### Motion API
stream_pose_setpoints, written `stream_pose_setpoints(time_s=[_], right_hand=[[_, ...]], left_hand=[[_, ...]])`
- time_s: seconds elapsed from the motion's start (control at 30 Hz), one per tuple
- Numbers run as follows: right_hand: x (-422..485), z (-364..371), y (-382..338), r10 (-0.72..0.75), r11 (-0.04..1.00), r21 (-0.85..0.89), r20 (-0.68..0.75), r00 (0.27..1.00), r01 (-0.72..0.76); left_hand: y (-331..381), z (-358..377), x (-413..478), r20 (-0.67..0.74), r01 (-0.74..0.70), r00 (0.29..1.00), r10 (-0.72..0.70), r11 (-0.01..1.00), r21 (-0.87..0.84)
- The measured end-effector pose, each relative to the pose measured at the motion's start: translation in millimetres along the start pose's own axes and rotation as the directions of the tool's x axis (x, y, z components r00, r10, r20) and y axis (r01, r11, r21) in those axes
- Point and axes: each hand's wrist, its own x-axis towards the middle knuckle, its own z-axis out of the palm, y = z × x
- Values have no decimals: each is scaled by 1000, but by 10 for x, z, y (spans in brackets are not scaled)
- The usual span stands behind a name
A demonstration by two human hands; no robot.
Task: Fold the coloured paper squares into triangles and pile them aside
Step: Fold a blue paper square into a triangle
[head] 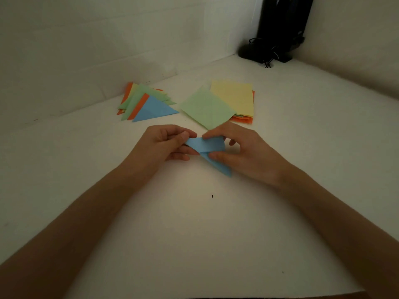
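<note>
Blue paper [206, 147], partly folded, is pinched between both hands above the white table [194, 234]: the left hand [164, 143] grips its left end with curled fingers, the right hand [239, 152] pinches its top edge and lower flap. The lower corner points toward the right wrist. Fingers hide the paper's middle fold.

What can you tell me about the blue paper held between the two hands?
The blue paper is a thin, matte, light-blue sheet, partly folded so its layers overlap. The left hand pinches its left end; the right hand grips its right side. One pointed corner points down toward the white table.
</note>
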Motion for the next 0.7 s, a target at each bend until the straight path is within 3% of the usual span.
stream_pose_setpoints(time_s=[0.1,0.2,0.3,0.4,0.57,0.7], right_hand=[[0,3,-14,12,999,-45,-75,997,-15],[-3,-14,-30,-9,999,-43,-147,989,3],[32,-7,-37,177,973,182,-179,968,-144],[65,-12,-65,331,880,407,-155,931,-245],[69,1,-78,356,820,512,-105,928,-257],[58,4,-73,349,820,515,-106,931,-249]], left_hand=[[25,26,12,-13,14,1000,-15,997,-73],[37,66,-16,-2,-66,998,67,998,19],[7,61,-22,27,-133,991,132,991,25],[9,31,-26,66,-198,979,195,979,40],[18,44,-60,138,-261,960,244,957,126],[52,70,-77,47,-193,980,192,981,28]])
